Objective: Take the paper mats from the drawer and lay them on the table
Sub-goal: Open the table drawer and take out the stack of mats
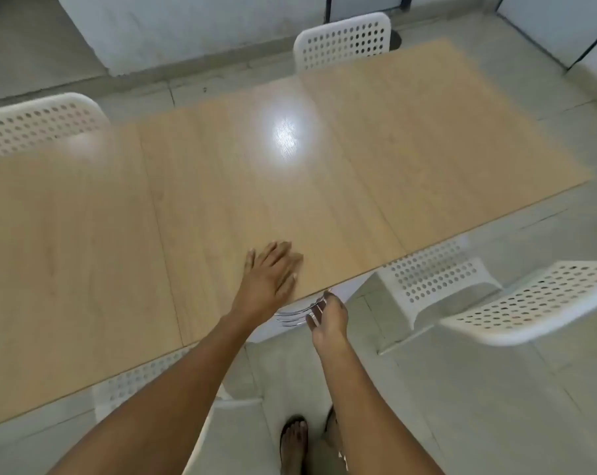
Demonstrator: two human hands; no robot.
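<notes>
No paper mats are in sight; they are presumably inside the white drawer (345, 292) tucked under the desk (221, 200) edge at lower centre of the frame. The right hand (326, 320) reaches in at its chrome handle (295, 315), fingers curled near the bars, though whether it grips them cannot be told. The left hand (271, 274) lies flat and released on the desk just above, likely steadying it for the pull. White perforated chairs (530, 303) ring the desk.

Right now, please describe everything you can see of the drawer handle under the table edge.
The drawer handle is a curved bar of shiny metal, blurred, on a white front just below the table near edge. The right hand reaches its right end, fingers at the bar; whether they grip it is unclear. The left hand lies flat on the tabletop above.
</notes>
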